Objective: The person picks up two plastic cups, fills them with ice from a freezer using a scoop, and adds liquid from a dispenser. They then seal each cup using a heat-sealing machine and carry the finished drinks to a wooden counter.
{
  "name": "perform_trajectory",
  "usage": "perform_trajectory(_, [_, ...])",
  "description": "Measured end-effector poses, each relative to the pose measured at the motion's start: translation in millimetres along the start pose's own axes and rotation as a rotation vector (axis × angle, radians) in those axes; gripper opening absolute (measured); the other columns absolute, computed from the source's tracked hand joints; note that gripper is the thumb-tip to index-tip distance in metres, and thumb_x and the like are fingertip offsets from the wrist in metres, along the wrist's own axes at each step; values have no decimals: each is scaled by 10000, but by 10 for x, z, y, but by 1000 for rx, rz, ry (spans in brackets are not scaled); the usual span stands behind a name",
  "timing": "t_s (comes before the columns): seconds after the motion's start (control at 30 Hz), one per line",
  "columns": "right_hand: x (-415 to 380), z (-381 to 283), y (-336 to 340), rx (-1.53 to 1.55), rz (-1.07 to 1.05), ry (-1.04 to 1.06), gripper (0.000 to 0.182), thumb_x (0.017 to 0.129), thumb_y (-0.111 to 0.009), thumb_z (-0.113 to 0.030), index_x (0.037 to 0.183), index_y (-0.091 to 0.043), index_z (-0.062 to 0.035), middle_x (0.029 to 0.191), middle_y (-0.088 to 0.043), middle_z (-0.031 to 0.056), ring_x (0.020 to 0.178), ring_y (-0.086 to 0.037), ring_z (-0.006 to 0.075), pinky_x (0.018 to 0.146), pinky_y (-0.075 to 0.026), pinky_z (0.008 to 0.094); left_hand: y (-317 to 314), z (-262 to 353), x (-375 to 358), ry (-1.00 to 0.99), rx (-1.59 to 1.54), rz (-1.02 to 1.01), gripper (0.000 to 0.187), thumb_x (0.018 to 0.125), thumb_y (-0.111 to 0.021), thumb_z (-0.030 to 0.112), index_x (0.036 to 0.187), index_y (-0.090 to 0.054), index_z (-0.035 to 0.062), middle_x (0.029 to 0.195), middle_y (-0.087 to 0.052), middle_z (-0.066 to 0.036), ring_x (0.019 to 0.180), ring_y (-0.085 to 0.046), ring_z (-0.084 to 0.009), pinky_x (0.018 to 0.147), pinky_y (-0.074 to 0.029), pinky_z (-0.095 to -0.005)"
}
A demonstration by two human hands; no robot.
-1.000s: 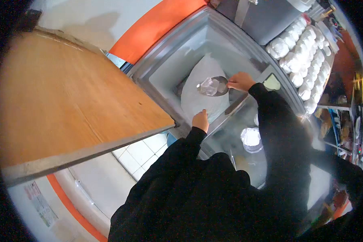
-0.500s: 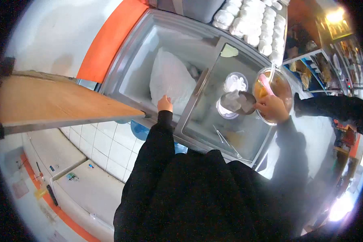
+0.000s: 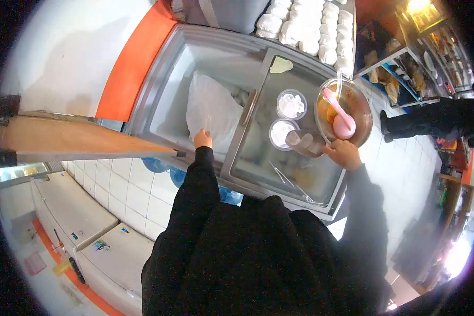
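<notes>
My right hand [image 3: 343, 154] is closed on the handle of a metal scoop [image 3: 316, 147] that carries clear ice pieces [image 3: 300, 141]. The scoop is just right of the nearer plastic cup [image 3: 277, 144], overlapping its edge in view. A second cup [image 3: 292, 112] stands behind it; both have white stuff inside. Beyond my right hand is a metal bowl [image 3: 364, 118] with a pink ladle [image 3: 344, 125] over orange-brown contents. My left hand [image 3: 203, 139] is closed at the near edge of a whitish plastic bag [image 3: 210, 108] inside the chest freezer [image 3: 174, 68].
The freezer's glass lid [image 3: 258, 152] bears the cups, metal tongs [image 3: 292, 181] and a pale green piece [image 3: 281, 65]. Rows of white wrapped bundles [image 3: 305, 31] lie behind. A wooden board [image 3: 79, 138] juts in at left. A person's dark-clothed leg [image 3: 426, 122] is at right.
The scoop has moved off the nearer cup, toward me and to the right, so that cup and the pink ladle show more fully. My left hand stays at the bag. The view has shifted.
</notes>
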State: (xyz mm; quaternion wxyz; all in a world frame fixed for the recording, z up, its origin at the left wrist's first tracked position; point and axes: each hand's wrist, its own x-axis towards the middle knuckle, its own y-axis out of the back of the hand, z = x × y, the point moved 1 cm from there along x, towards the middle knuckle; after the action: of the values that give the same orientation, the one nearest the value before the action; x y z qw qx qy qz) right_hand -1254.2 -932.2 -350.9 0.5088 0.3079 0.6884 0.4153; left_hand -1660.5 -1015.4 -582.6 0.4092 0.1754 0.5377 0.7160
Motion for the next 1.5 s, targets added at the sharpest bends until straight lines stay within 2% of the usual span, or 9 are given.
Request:
perform_trajectory(0.07, [-22, 41, -70, 96, -64, -72, 354, 747, -484, -428, 776, -674, -130, 723, -618, 153, 690, -599, 321, 652, -461, 428, -18, -11, 3, -7, 4, 23, 177, 772, -548, 182, 873, -570, 38, 783, -611, -174, 772, -580, -346, 675, -448, -429])
perform_trajectory(0.3, [-81, 135, -218, 165, -82, -72, 342, 770, -496, -438, 833, -668, -148, 747, -612, 167, 725, -590, 330, 673, -448, 425, -100, -132, 59, 18, 15, 7, 164, 779, -541, 189, 829, -547, 33, 771, -606, -177, 774, -575, -341, 668, -443, -429])
perform_trajectory(0.4, [-90, 217, -365, 205, -37, 2, 350, 777, -499, -436, 836, -664, -133, 717, -606, 165, 704, -586, 332, 666, -440, 424, -48, -103, 51, 26, 7, -16, 168, 796, -523, 203, 803, -530, 36, 752, -601, -174, 759, -571, -342, 666, -438, -431])
perform_trajectory(0.53, [-143, 248, -387, 330, -31, -78, 375, 782, -494, -418, 777, -644, -74, 642, -574, 160, 653, -568, 324, 623, -416, 414, 30, -68, 53, 4, 134, -5, 177, 810, -509, 216, 803, -532, 41, 741, -595, -174, 745, -566, -349, 679, -427, -439])
perform_trajectory(0.67, [-227, 239, -216, 422, 17, -120, 385, 791, -486, -387, 710, -612, -33, 591, -539, 160, 605, -552, 314, 573, -397, 399, -35, -69, 61, -1, 95, 25, 164, 805, -512, 204, 809, -539, 42, 741, -593, -177, 752, -563, -352, 691, -422, -447])
perform_trajectory(0.77, [-233, 143, -128, 470, 46, -49, 371, 793, -488, -373, 710, -613, -34, 591, -544, 166, 591, -551, 322, 555, -399, 405, -39, -57, 21, 44, 126, 24, 149, 792, -522, 188, 803, -545, 42, 742, -594, -180, 759, -566, -353, 682, -427, -445])
perform_trajectory(1.0, [-123, -327, -218, 466, 15, -103, 337, 791, -476, -388, 829, -657, -107, 679, -588, 174, 671, -583, 331, 602, -447, 395, 25, -36, 17, 23, 46, 60, 134, 771, -544, 166, 766, -538, 33, 708, -584, -187, 745, -559, -370, 639, -428, -455])
perform_trajectory(1.2, [-205, -337, -247, 314, 50, -115, 337, 777, -474, -405, 827, -668, -134, 697, -599, 170, 690, -584, 332, 626, -446, 398, 63, -2, 10, 29, 31, 56, 124, 772, -544, 149, 752, -527, 27, 721, -583, -190, 749, -554, -381, 645, -421, -461])
perform_trajectory(1.5, [-331, -25, -237, 456, 35, -238, 367, 789, -469, -399, 798, -650, -80, 679, -595, 166, 675, -586, 329, 618, -435, 392, 5, -38, 36, 52, 86, -3, 131, 784, -533, 154, 791, -540, 23, 749, -596, -179, 787, -560, -360, 685, -423, -453])
